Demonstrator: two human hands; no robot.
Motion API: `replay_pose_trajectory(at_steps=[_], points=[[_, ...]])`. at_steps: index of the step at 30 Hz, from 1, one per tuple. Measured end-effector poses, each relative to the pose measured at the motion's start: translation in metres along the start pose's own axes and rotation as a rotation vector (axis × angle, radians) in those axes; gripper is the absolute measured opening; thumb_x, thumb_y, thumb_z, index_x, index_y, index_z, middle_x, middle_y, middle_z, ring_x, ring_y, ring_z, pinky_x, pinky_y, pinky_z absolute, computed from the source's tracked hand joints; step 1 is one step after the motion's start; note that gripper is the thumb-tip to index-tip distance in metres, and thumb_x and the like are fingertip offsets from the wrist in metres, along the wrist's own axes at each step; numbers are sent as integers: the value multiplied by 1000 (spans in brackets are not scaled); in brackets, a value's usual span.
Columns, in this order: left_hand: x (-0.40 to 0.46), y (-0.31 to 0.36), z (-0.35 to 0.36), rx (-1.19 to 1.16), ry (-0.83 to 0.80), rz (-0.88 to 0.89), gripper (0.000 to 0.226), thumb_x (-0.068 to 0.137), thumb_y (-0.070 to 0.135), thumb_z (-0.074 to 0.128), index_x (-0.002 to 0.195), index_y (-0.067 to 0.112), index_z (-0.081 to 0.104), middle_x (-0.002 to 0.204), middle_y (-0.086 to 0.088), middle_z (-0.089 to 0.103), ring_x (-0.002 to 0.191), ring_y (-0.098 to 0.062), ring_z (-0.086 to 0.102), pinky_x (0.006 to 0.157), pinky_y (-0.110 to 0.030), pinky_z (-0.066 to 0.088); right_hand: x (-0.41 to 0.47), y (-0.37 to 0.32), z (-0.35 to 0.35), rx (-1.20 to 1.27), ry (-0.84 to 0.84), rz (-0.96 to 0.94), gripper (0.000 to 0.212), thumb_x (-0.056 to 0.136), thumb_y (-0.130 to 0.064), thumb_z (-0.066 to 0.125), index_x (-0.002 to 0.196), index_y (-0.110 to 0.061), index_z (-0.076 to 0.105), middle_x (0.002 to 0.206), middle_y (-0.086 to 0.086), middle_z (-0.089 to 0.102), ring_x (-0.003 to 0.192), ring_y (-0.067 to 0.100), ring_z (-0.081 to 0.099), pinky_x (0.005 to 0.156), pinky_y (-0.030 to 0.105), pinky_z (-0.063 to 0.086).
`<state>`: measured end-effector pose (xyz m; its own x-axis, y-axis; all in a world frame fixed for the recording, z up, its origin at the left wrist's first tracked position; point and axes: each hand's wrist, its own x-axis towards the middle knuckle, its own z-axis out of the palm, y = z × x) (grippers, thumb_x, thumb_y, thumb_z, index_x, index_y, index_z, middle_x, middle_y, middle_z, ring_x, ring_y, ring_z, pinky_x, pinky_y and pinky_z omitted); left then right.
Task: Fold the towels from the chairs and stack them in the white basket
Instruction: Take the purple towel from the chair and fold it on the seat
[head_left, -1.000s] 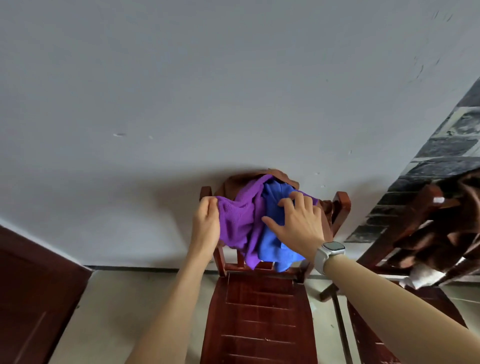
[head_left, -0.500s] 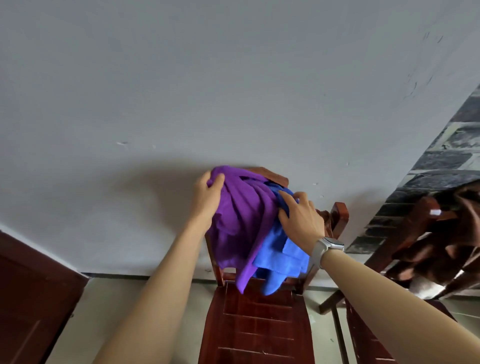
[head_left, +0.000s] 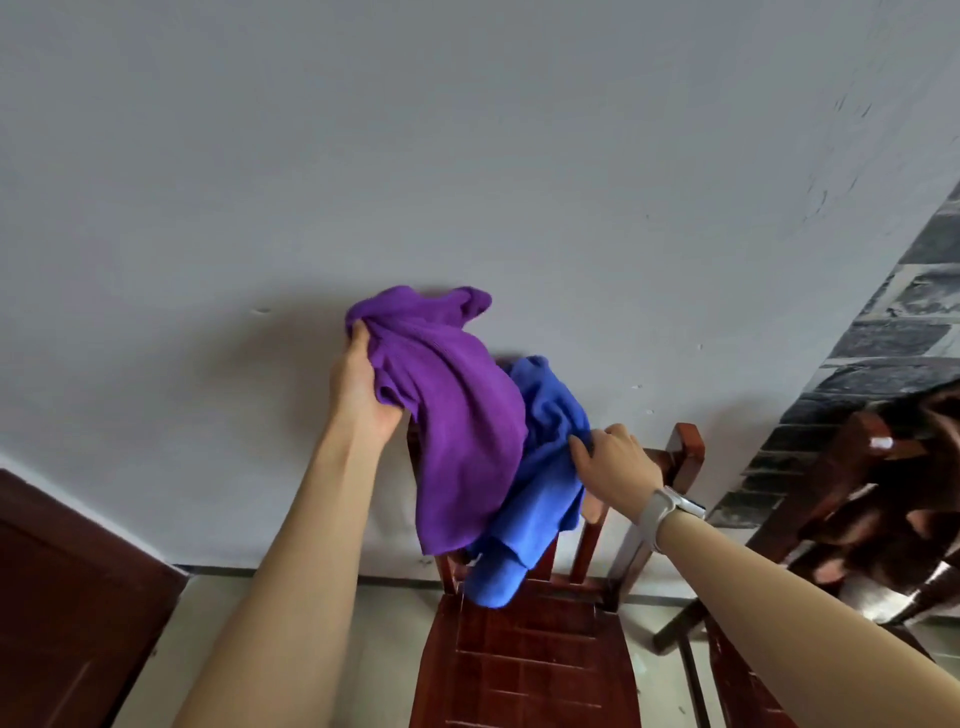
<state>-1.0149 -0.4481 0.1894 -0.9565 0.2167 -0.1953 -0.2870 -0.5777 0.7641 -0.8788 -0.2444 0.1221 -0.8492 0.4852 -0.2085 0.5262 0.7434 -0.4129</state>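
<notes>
A purple towel (head_left: 457, 415) hangs in the air above the back of a dark red wooden chair (head_left: 524, 660). My left hand (head_left: 358, 389) grips its bunched upper left edge. Behind and below it hangs a blue towel (head_left: 545, 467), its lower end drooping to the chair seat. My right hand (head_left: 613, 462) pinches the blue towel at its right side, in front of the chair's right back post. The white basket is out of sight.
A grey wall (head_left: 467, 156) stands right behind the chair. A second wooden chair (head_left: 852, 499) with brown cloth (head_left: 914, 478) on it stands at the right. Dark wooden furniture (head_left: 67, 597) fills the lower left corner. Pale floor tiles (head_left: 171, 654) lie beside the chair.
Both towels have come up off the chair back. My left hand rose up and left with the purple towel. My right hand now pinches the blue towel lower at its right side.
</notes>
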Motion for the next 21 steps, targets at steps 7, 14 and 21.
replay_pose_trajectory(at_steps=[7, 14, 21], points=[[-35, -47, -33, 237, 65, -205, 42, 89, 35, 50, 113, 3, 60, 107, -12, 67, 91, -20, 66, 73, -25, 54, -5, -14, 8, -93, 194, -377, 51, 90, -15, 40, 137, -33, 34, 139, 5, 30, 117, 32, 43, 84, 40, 45], [-80, -68, -37, 1874, -185, -127, 49, 73, 44, 67, 108, 11, 56, 113, -10, 63, 107, -32, 57, 78, -32, 42, 0, -15, 20, -281, 44, -397, 60, 89, -44, 48, 140, -20, 29, 145, 6, 26, 127, 30, 35, 94, 41, 43], [-91, -30, -49, 500, 38, -42, 26, 92, 3, 40, 83, 12, 62, 63, 7, 70, 66, -10, 65, 62, -17, 53, 3, -17, 21, -81, 61, -271, 52, 85, -18, 50, 135, -15, 36, 139, 10, 32, 120, 36, 39, 92, 43, 40]])
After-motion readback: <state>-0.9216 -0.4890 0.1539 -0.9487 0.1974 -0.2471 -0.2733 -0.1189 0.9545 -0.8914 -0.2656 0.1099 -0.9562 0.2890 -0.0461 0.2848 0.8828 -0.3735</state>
